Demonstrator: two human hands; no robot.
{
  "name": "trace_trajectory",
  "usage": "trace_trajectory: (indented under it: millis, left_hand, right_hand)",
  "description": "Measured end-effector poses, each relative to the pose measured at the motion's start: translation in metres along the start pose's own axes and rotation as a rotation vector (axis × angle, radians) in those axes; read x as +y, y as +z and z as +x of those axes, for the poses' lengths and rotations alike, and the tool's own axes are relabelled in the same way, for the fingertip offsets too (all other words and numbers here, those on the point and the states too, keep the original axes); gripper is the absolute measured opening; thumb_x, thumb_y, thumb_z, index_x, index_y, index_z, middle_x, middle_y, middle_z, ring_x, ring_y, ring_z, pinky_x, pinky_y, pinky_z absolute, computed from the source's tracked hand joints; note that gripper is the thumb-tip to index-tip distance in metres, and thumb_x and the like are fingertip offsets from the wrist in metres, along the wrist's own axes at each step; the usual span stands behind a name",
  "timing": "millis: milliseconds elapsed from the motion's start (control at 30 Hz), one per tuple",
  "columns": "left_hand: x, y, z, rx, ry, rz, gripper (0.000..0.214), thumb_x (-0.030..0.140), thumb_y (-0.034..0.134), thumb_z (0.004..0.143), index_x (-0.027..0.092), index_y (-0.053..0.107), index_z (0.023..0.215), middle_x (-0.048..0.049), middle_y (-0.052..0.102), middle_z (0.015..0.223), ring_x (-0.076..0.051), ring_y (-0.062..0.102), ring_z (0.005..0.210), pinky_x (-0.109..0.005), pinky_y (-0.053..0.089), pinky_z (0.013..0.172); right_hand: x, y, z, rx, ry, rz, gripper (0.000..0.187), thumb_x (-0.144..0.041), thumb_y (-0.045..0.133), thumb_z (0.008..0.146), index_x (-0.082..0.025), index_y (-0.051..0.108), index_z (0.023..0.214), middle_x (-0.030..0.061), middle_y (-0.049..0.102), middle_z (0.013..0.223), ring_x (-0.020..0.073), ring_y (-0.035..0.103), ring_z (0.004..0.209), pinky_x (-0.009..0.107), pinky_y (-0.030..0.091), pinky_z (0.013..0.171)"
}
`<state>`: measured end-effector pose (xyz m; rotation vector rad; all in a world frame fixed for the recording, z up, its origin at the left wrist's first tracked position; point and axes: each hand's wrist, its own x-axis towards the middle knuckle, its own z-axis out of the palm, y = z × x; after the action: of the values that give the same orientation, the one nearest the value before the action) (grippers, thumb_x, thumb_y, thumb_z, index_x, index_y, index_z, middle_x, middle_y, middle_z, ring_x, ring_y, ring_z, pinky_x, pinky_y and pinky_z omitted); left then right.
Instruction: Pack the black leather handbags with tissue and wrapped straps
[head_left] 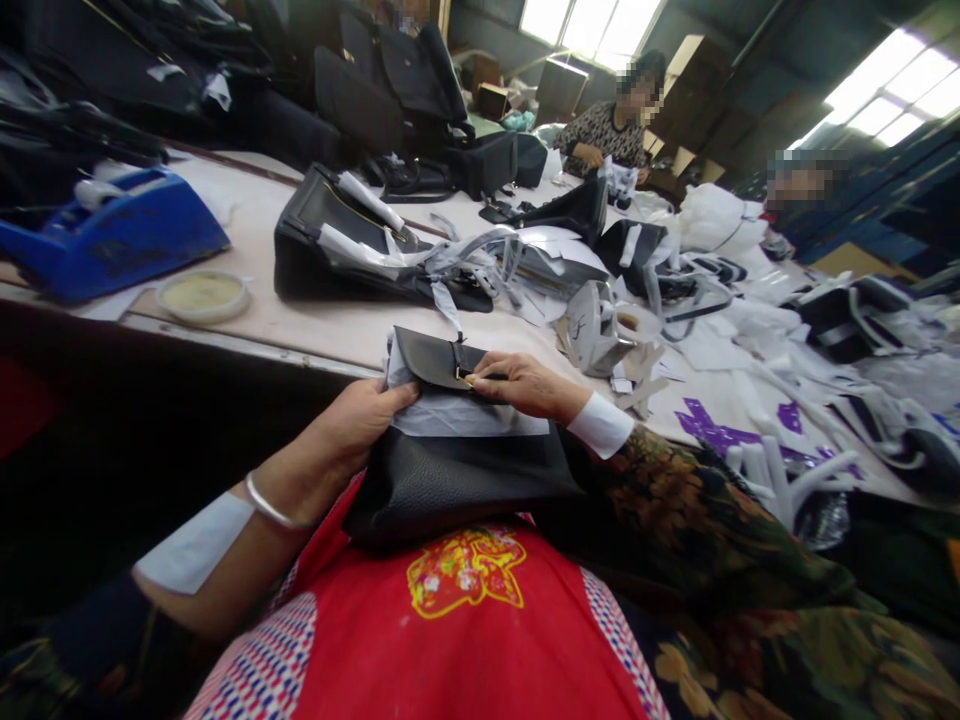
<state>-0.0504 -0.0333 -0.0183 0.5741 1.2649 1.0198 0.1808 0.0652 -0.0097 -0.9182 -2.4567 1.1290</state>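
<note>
A black leather handbag [465, 490] rests on my lap against the red apron [525, 640], tilted toward the table edge. White tissue paper [480, 418] lies between its body and its black flap [427, 358]. My left hand [367, 415] grips the bag's left upper edge, its thumb pressing on the paper. At the flap's right side, my right hand [525, 385] pinches the small gold clasp [461, 376] between thumb and fingertips. White bands wrap both my forearms.
On the table stand a blue tape dispenser [127, 230], a round shallow dish [202, 297] and another black handbag [337, 240] with white paper strips. A grey tape dispenser [592, 325] sits right of centre. Purple tape [705, 425] and white rolls [780, 480] lie farther right. A co-worker [615, 130] sits across.
</note>
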Motion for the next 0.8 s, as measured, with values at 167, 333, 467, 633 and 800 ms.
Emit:
trace_trajectory:
  millis: [167,333,467,633,800]
  left_hand:
    - [0.0,0.002,0.0,0.009,-0.001,-0.032,0.033,0.026,0.083,0.064,0.009,0.074,0.091,-0.0095,0.077,0.076,-0.021,0.07,0.063,-0.029,0.057,0.062]
    - [0.002,0.006,-0.001,-0.011,0.014,-0.072,0.035,0.025,0.085,0.062,0.009,0.074,0.092,-0.0109,0.078,0.078,-0.024,0.072,0.068,-0.031,0.057,0.062]
    - [0.007,0.011,-0.006,-0.018,0.01,-0.063,0.041,0.025,0.087,0.058,0.008,0.074,0.093,-0.0109,0.077,0.078,-0.025,0.072,0.067,-0.03,0.056,0.059]
    - [0.006,0.013,-0.006,-0.036,0.024,-0.085,0.036,0.023,0.086,0.058,0.01,0.074,0.09,-0.0093,0.077,0.077,-0.022,0.069,0.063,-0.03,0.055,0.059]
    - [0.002,0.012,-0.003,0.008,0.044,-0.072,0.027,0.021,0.083,0.06,0.01,0.074,0.083,-0.0087,0.076,0.074,-0.018,0.065,0.056,-0.028,0.051,0.056]
  right_hand:
    - [-0.001,0.004,-0.002,-0.006,-0.007,-0.05,0.025,-0.033,0.062,0.094,-0.016,0.079,0.099,0.0077,0.067,0.102,0.0187,0.065,0.091,0.032,0.049,0.086]
    - [-0.009,0.01,-0.007,0.015,-0.026,-0.082,0.024,-0.032,0.06,0.095,-0.018,0.079,0.103,0.0073,0.066,0.103,0.0179,0.064,0.091,0.031,0.049,0.086]
    - [-0.016,0.013,-0.012,0.04,-0.025,-0.124,0.023,-0.03,0.059,0.096,-0.019,0.078,0.103,0.0078,0.066,0.105,0.0186,0.064,0.093,0.032,0.049,0.088]
    - [-0.021,0.014,-0.018,0.058,-0.037,-0.146,0.022,-0.027,0.059,0.096,-0.017,0.078,0.102,0.0085,0.064,0.103,0.0188,0.063,0.092,0.033,0.049,0.087]
    - [-0.024,0.023,-0.02,0.072,-0.063,-0.256,0.02,-0.025,0.058,0.097,-0.018,0.077,0.099,0.0076,0.061,0.1,0.0179,0.061,0.09,0.033,0.05,0.087]
